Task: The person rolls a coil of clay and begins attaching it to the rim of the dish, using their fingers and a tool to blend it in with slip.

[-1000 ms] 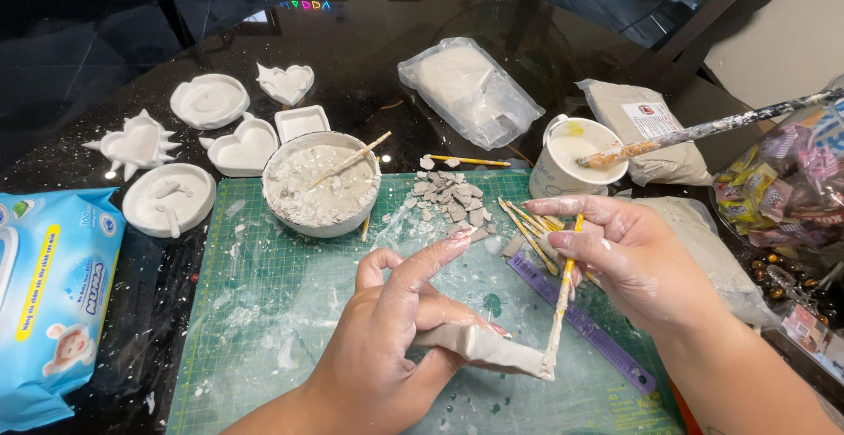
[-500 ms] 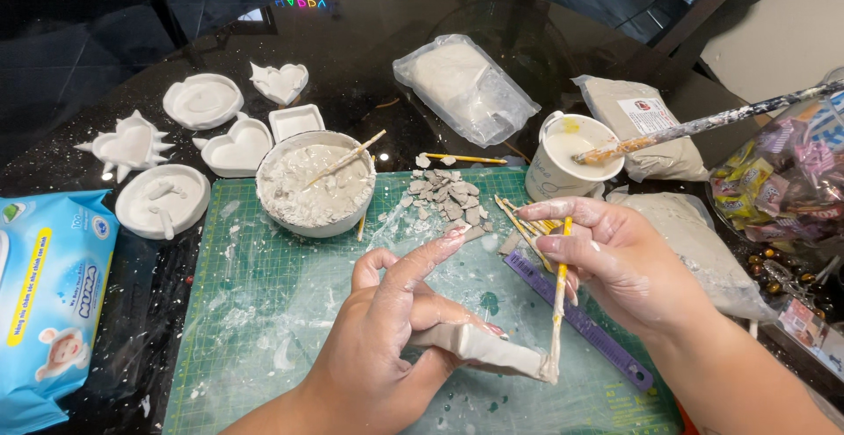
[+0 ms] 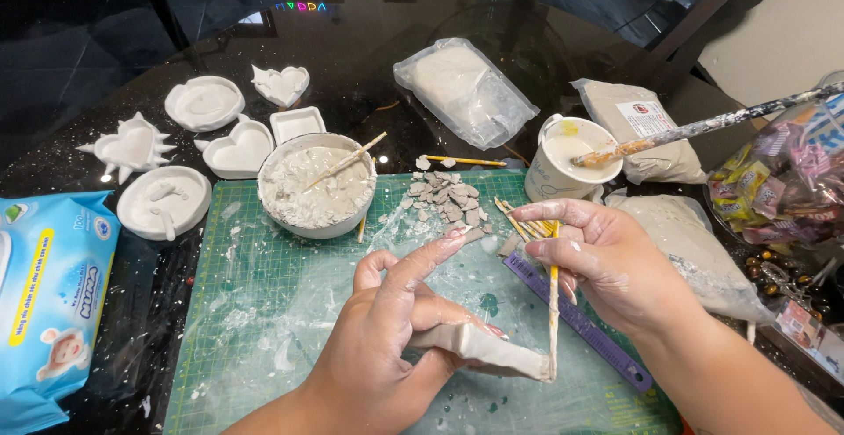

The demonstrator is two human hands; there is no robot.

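The left hand (image 3: 378, 356) has its fingers closed around a plaster piece (image 3: 492, 351) above the green mat (image 3: 264, 312), while the right hand (image 3: 607, 264) pinches a brush (image 3: 553, 312) at its tip, so trimming seems underway, needing light strokes.

Left hand (image 3: 387, 347): enters from the lower edge, forearm angled up and to the right, back of the hand toward the camera. Index finger extended straight, pointing up and right; thumb bent beside it; remaining fingers curled under in a closed grasp around a pale grey wedge-shaped piece (image 3: 488, 347). Skin dusted with pale residue.

Right hand (image 3: 607, 264): enters from the lower right corner, forearm running diagonally up and left, wrist slightly bent. Thumb and fingers pinched together on the upper part of a thin stick (image 3: 553, 312), which hangs near vertical. Fingertips point left. Knuckles and fingers smeared with pale residue.
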